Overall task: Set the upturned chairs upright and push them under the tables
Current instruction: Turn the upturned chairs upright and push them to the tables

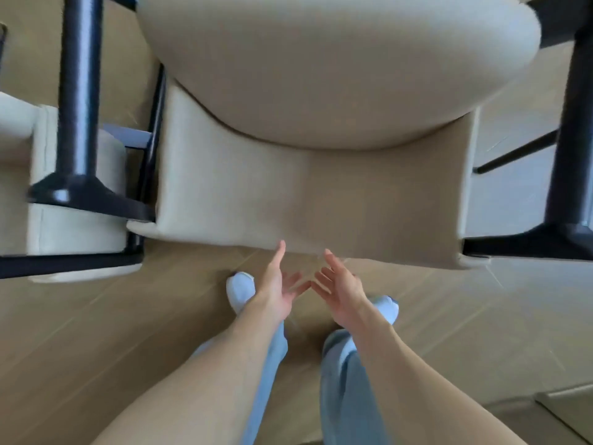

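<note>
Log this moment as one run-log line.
chair: beige, directly ahead | left hand: open, empty, thumb at backrest edge | right hand: open, empty, close to the edge | floor: wood

Cream chair, black legs, tan wood-grain floor, pale-blue trousers.

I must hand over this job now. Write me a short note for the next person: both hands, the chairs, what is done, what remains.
Left hand: open, empty, palm turned inward.
Right hand: open, empty, just short of the chair's near edge.
Beige upholstered chair with black metal legs: directly ahead, legs pointing up towards the camera, so not yet upright.
Second beige chair: at the left, only partly in view.
Done: nothing that can be confirmed.
Left: grip the chair ahead, set it upright, push it under a table; none is visible here.
</note>
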